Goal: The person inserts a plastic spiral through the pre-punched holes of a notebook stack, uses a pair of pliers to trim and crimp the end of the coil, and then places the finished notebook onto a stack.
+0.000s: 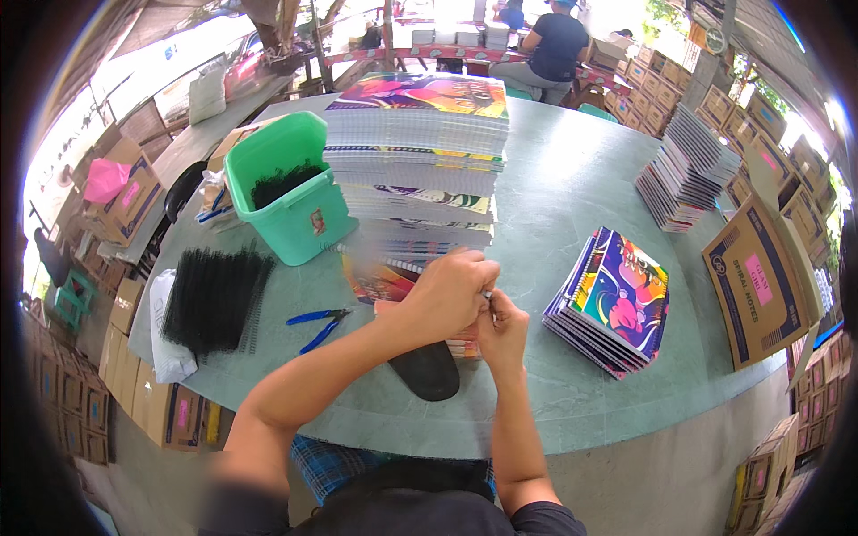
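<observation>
My left hand [454, 284] and my right hand [502, 329] meet at the near side of a tall stack of notebooks [420, 134]. Both have their fingers pinched together. Whatever sits between the fingertips is too small and covered to make out. Under my left forearm lies a notebook with a colourful cover [384, 281], partly hidden by my left hand. A black sole-shaped pad [427, 372] rests on the table just below my hands. Left of it are blue-handled pliers [318, 329], their jaws toward the stack.
A green bin [299, 223] with black coils stands left of the stack. Black spiral coils [214, 299] lie bundled nearby. Spiral notebooks [617, 304] are piled at the right, with another stack [686, 170] farther back. A cardboard box [755, 281] stands at the right edge. A person [559, 49] sits beyond.
</observation>
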### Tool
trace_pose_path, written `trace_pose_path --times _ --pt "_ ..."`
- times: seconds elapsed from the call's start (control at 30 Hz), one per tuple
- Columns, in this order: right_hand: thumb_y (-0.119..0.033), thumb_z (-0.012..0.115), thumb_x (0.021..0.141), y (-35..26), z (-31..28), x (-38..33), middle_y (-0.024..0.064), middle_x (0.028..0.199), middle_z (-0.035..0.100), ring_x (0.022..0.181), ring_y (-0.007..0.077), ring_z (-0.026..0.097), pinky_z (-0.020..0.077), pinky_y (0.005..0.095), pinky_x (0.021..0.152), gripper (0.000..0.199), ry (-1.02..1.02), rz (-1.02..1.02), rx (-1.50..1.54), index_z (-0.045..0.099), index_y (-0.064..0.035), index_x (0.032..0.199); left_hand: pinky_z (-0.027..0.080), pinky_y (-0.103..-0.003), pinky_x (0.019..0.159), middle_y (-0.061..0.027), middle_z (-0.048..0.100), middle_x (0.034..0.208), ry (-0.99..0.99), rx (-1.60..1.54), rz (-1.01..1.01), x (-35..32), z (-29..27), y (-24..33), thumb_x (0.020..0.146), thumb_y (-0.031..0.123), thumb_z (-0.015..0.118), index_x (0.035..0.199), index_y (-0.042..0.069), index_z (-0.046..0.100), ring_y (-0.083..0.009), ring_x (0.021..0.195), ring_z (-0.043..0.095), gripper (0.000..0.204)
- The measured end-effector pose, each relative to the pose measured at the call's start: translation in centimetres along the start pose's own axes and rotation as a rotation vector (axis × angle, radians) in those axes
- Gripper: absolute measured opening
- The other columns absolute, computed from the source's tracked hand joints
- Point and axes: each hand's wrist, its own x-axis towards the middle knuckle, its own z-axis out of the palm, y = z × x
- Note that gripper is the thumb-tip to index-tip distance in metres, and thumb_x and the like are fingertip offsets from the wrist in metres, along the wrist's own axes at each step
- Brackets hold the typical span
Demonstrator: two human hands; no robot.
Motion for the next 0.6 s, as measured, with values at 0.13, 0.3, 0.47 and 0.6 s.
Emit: trace_pose_path --times 0.13,0.3,0.47,0.6 --pt "-0.003 0.059 0.078 -0.2 -1.0 0.9 0.0143 0.076 0.066 0.069 0.0161 0.063 0.0467 0.0287 0.062 0.023 -0.075 0.075 0.054 0.062 0.0012 0.101 0.046 -0.039 0.07 -0.0134 0.058 0.078 0.271 -0.049 0.186 -0.9 -0.4 -1.0 0.067 0.011 0.069 0.082 0.002 0.061 -0.0316 0.078 0.056 0.019" --pt "-0.009 0.067 0.075 -3.8 -2.8 3.4 0.0132 0.099 0.065 0.094 0.021 0.062 0.0461 0.033 0.081 0.03 -0.088 -0.27 -0.187 0.061 -0.0015 0.104 0.045 -0.038 0.076 -0.0147 0.057 0.092 -0.099 0.214 -0.342 -10.0 -6.5 -7.3 0.069 0.022 0.073 0.095 0.005 0.062 -0.0327 0.091 0.054 0.033" --pt "-0.025 0.069 0.075 -9.4 6.7 3.6 0.0144 0.104 0.064 0.099 0.0301 0.059 0.0447 0.0426 0.086 0.039 -0.49 -0.552 -0.604 0.061 -0.0035 0.106 0.045 -0.045 0.082 -0.0189 0.049 0.113 -0.347 0.374 -0.525 -19.5 -2.2 -15.8 0.07 0.021 0.068 0.114 0.007 0.052 -0.0364 0.106 0.049 0.049" --pt "-0.025 0.066 0.076 -10.0 10.9 4.7 0.016 0.092 0.065 0.084 0.033 0.061 0.0467 0.0434 0.079 0.031 -0.624 -0.414 -0.672 0.063 -0.0041 0.1 0.045 -0.045 0.082 -0.0204 0.053 0.109 -0.279 0.402 -0.686 -21.1 0.0 -15.0 0.075 0.018 0.058 0.115 0.005 0.05 -0.0363 0.104 0.052 0.043"
